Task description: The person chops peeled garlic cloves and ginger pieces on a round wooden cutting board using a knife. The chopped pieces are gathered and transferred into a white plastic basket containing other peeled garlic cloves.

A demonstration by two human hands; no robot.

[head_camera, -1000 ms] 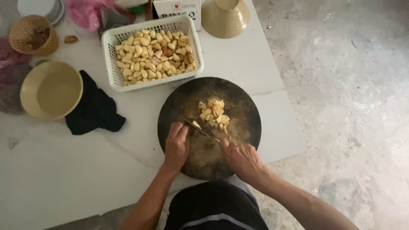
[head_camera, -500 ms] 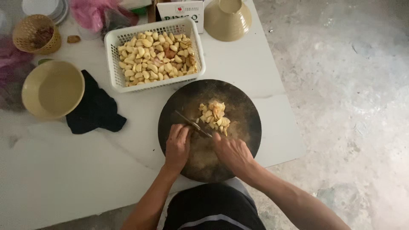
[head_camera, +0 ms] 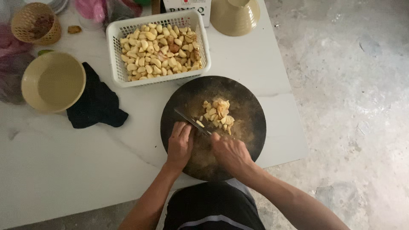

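I see right hand [head_camera: 230,152] closed round knife [head_camera: 192,122] handle, lower centre of frame; blade lies flat on round dark board [head_camera: 251,127]. Left hand [head_camera: 180,144] rests fingers spread on blade. Chopped garlic pile [head_camera: 218,113] just right of blade tip. White basket [head_camera: 116,30] of peeled cloves above board; black cloth [head_camera: 96,103], yellow bowl [head_camera: 53,81] at left.

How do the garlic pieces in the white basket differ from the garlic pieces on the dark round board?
The pieces in the white basket look like whole peeled cloves, and there are many; the pile on the dark round board is small and looks cut into smaller bits. The basket cloves lie apart from the hands, while the board pile sits right beside the knife blade, near the left hand and right hand. Both are pale yellow.
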